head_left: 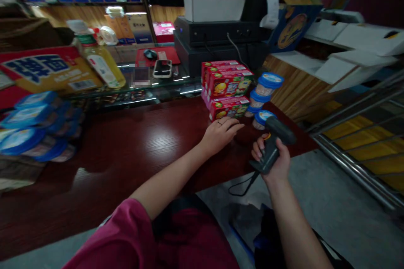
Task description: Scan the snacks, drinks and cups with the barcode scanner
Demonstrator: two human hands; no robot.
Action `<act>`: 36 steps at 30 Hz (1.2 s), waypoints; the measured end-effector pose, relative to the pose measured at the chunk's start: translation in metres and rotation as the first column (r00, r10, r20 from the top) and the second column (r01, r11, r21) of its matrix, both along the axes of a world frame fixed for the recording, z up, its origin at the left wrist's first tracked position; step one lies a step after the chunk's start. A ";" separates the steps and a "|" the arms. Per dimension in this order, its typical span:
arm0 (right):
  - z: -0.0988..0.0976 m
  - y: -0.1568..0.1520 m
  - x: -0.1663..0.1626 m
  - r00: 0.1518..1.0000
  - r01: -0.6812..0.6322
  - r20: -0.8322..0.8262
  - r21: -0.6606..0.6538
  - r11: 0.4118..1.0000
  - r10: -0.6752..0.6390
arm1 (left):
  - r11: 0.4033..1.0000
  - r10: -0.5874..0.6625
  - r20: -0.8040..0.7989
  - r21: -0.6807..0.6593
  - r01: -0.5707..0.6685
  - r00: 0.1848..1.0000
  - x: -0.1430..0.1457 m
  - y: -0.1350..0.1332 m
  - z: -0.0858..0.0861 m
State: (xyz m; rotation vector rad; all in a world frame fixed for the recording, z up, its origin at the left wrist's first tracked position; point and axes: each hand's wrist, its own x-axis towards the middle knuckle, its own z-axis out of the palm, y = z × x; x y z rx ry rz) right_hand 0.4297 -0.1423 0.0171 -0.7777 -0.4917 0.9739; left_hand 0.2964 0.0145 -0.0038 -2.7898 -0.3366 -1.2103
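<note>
In the head view my right hand (279,162) is wrapped round the grip of a black barcode scanner (270,155), whose head tilts up and to the right; a cord loop dangles below. My left hand (221,134), a ring on one finger, reaches over the dark red table (126,143). Its fingers are stretched out, with nothing seen in them, close to the front of a stack of red printed boxes (230,86); whether they touch is unclear. Right of the boxes, small clear tubs with blue lids (265,86) are stacked, and a single tub (261,118) stands nearer the scanner.
More blue-lidded tubs (28,141) are piled at the left. Behind stand an oil bottle (105,65), a red-and-yellow carton (47,69), a phone (162,68) and a black cash drawer unit (189,48). A metal rack (347,155) lies to the right.
</note>
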 end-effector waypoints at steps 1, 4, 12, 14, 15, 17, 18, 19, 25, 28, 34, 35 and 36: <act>0.002 0.001 -0.005 0.999 -0.034 0.013 -0.022 0.999 0.034 | 0.999 0.016 -0.005 0.029 -0.016 1.000 -0.023 0.003 0.000; 0.005 0.013 -0.029 0.987 -0.162 0.011 -0.080 0.984 0.163 | 0.990 0.111 -0.016 0.094 -0.109 0.994 -0.102 0.014 0.000; 0.007 0.077 -0.146 0.806 -0.581 0.003 -0.188 0.792 0.592 | 0.789 0.613 0.006 0.030 -0.613 0.790 -0.337 0.017 0.005; 0.007 0.093 -0.174 0.734 -0.667 -0.014 -0.204 0.717 0.679 | 0.673 0.738 0.078 -0.034 -0.738 0.670 -0.385 0.012 0.008; 0.006 0.100 -0.186 0.699 -0.702 -0.016 -0.211 0.680 0.715 | 0.608 0.793 0.115 -0.073 -0.791 0.599 -0.404 0.010 0.009; 0.006 0.112 -0.208 0.635 -0.755 -0.009 -0.218 0.618 0.772 | 0.473 0.877 0.181 -0.154 -0.868 0.445 -0.433 0.007 0.013; 0.005 0.117 -0.217 0.608 -0.775 -0.004 -0.221 0.592 0.794 | 0.412 0.904 0.206 -0.190 -0.891 0.374 -0.442 0.007 0.015; 0.005 0.121 -0.226 0.586 -0.790 0.001 -0.222 0.572 0.810 | 0.363 0.922 0.228 -0.221 -0.905 0.314 -0.448 0.007 0.016; 0.004 0.128 -0.248 0.530 -0.828 -0.010 -0.224 0.515 0.848 | 0.445 0.881 0.356 -0.404 -0.799 0.311 -0.445 0.017 0.019; 0.005 0.127 -0.246 0.568 -0.808 -0.044 -0.216 0.548 0.822 | 0.560 0.826 0.399 -0.493 -0.666 0.398 -0.447 0.022 0.018; 0.006 0.127 -0.246 0.575 -0.801 -0.039 -0.226 0.554 0.817 | 0.697 0.717 0.409 -0.426 -0.577 0.564 -0.456 0.015 0.019; 0.006 0.127 -0.247 0.573 -0.803 -0.032 -0.221 0.553 0.819 | 0.732 0.681 0.431 -0.381 -0.565 0.592 -0.452 0.013 0.020; 0.006 0.127 -0.247 0.568 -0.807 -0.026 -0.214 0.550 0.823 | 0.764 0.644 0.457 -0.342 -0.547 0.613 -0.447 0.010 0.021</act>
